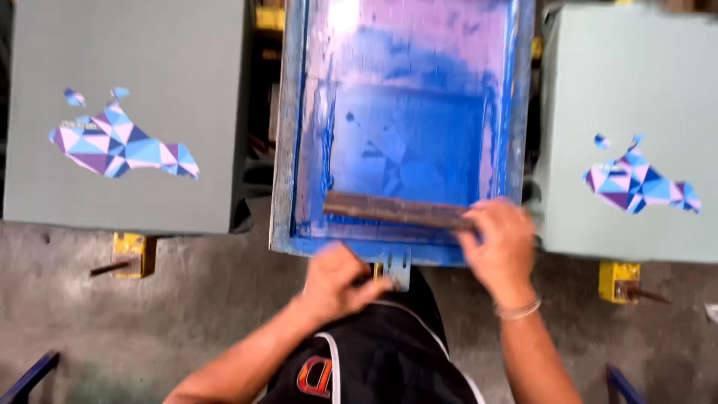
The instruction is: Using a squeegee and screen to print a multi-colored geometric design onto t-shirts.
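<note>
Black shorts (381,366) fill the foreground. Just beyond, left hand (340,280) closes on the bracket (396,268) at the blue-inked screen frame's (288,150) near edge — right hand (499,243) clamps one end of the wooden squeegee (396,211) lying across the mesh. Farther out, two grey platens (149,45) flank it, each bearing a blue-and-purple geometric print (120,142).

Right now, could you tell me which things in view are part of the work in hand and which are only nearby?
In use:
- blue screen frame, ink-covered
- squeegee, under the right hand
- bracket at the frame's near edge, at the left hand

Only nearby:
- left grey board with a coloured print
- right grey board with a matching print
- yellow clamps
</note>
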